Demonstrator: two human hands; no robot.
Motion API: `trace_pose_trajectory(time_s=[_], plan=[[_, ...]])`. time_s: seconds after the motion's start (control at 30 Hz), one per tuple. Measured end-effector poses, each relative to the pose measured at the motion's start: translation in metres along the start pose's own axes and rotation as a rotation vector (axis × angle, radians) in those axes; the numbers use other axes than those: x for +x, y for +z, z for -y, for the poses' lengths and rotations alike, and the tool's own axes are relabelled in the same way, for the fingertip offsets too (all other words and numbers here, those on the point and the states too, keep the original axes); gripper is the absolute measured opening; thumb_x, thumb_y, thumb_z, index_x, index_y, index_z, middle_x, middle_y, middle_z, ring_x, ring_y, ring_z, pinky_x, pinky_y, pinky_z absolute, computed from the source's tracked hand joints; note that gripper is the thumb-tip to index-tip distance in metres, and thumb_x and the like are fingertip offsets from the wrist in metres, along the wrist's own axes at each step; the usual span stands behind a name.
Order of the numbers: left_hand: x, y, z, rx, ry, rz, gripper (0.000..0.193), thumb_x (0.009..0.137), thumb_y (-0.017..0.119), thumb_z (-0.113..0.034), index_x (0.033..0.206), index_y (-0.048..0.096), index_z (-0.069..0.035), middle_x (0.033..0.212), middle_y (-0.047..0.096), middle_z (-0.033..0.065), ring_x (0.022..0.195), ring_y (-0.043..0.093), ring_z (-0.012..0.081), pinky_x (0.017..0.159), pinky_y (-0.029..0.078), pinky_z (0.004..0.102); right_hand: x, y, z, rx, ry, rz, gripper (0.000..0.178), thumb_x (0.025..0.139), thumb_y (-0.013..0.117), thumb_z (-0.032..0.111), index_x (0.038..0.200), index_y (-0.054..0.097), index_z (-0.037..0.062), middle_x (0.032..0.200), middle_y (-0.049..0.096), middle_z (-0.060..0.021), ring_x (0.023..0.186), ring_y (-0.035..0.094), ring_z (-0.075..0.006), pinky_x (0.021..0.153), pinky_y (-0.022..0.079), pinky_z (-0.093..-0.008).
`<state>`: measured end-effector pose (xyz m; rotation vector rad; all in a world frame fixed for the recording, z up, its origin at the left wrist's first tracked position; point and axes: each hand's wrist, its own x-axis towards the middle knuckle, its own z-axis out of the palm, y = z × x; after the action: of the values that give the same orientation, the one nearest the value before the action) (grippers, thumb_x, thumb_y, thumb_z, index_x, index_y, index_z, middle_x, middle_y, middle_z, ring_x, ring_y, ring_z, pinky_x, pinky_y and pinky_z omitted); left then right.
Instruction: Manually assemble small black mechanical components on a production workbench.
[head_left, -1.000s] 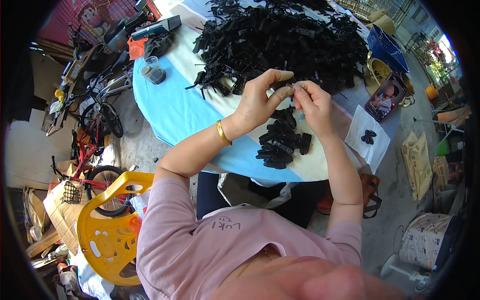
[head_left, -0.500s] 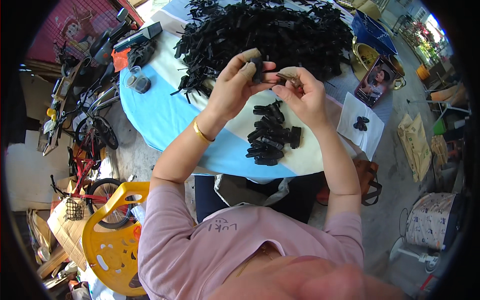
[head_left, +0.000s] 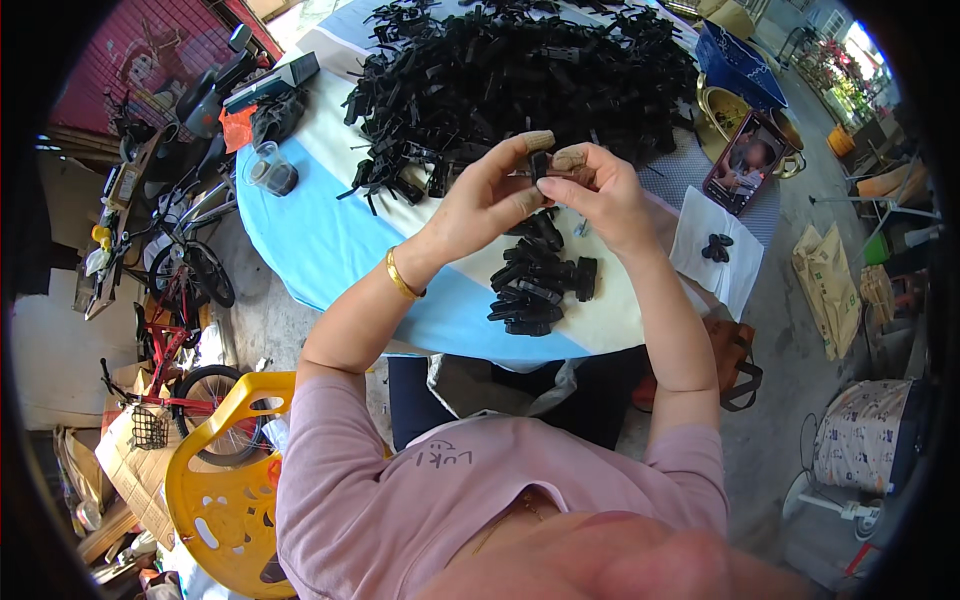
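Observation:
My left hand and my right hand meet over the table, with tan covers on some fingertips. Between them is a small black plastic part, pinched by the fingers of both hands; its exact kind cannot be made out. Beyond the hands spreads a large heap of black plastic parts with thin strips sticking out. Nearer to me, below the hands, lies a smaller cluster of similar black parts. A tiny pale piece shows beside this cluster, under my right hand.
The round table's striped cloth lies beneath. At right are a white paper with small black pieces, a propped phone, a golden pot and a blue basket. A plastic cup stands left. A yellow chair is beside me.
My hands have come closer together around the black part, and my left hand has turned. The pale piece now shows below them. The view has shifted slightly.

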<state>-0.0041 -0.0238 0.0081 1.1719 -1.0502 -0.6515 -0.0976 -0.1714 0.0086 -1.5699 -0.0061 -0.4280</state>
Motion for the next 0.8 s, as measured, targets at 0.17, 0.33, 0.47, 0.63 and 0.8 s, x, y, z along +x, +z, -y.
trace_pose_trajectory(time_s=[0.17,0.33,0.47,0.63,0.8], plan=[[0.000,0.000,-0.002,0.040,-0.004,-0.018,0.051,0.082,0.056,0.004,0.129,0.035,-0.001,0.118,0.050,0.0103,0.103,0.053,0.0168,0.088,0.046,0.0290,0.001,0.000,0.004,-0.012,0.105,-0.001,0.018,0.077,0.066,0.007,0.093,0.059,0.0032,0.080,0.060,0.0005,0.068,0.053,-0.0019,0.057,0.040,-0.0138],[0.002,0.002,0.001,-0.100,-0.011,-0.120,0.044,0.079,0.060,0.003,0.119,0.043,-0.001,0.105,0.056,0.0076,0.091,0.058,0.0135,0.081,0.049,0.0260,0.000,-0.005,0.002,0.171,0.174,-0.043,0.012,0.085,0.057,0.012,0.093,0.059,0.0034,0.069,0.052,0.0050,0.054,0.039,0.0010,0.045,0.028,-0.0138],[0.006,-0.003,0.004,-0.179,-0.072,-0.154,0.037,0.079,0.060,0.004,0.112,0.046,-0.001,0.096,0.059,0.0083,0.085,0.060,0.0138,0.076,0.050,0.0256,0.000,0.001,-0.001,0.050,0.089,-0.026,0.014,0.089,0.051,0.013,0.094,0.058,0.0026,0.066,0.047,0.0048,0.052,0.033,0.0012,0.044,0.023,-0.0140],[0.004,-0.003,0.006,-0.027,-0.026,-0.169,0.034,0.080,0.059,0.002,0.111,0.047,0.000,0.095,0.058,0.0073,0.082,0.060,0.0124,0.072,0.050,0.0241,0.000,0.006,-0.003,0.033,0.126,0.016,0.014,0.090,0.050,0.013,0.093,0.058,0.0021,0.065,0.046,0.0050,0.052,0.033,0.0010,0.044,0.023,-0.0138],[0.002,0.000,0.008,0.027,0.039,-0.204,0.029,0.080,0.059,0.002,0.107,0.048,0.001,0.092,0.059,0.0062,0.082,0.059,0.0110,0.072,0.050,0.0227,-0.001,0.008,-0.003,0.043,0.128,0.043,0.014,0.090,0.049,0.014,0.093,0.057,0.0022,0.064,0.046,0.0047,0.052,0.033,0.0008,0.044,0.023,-0.0138]])
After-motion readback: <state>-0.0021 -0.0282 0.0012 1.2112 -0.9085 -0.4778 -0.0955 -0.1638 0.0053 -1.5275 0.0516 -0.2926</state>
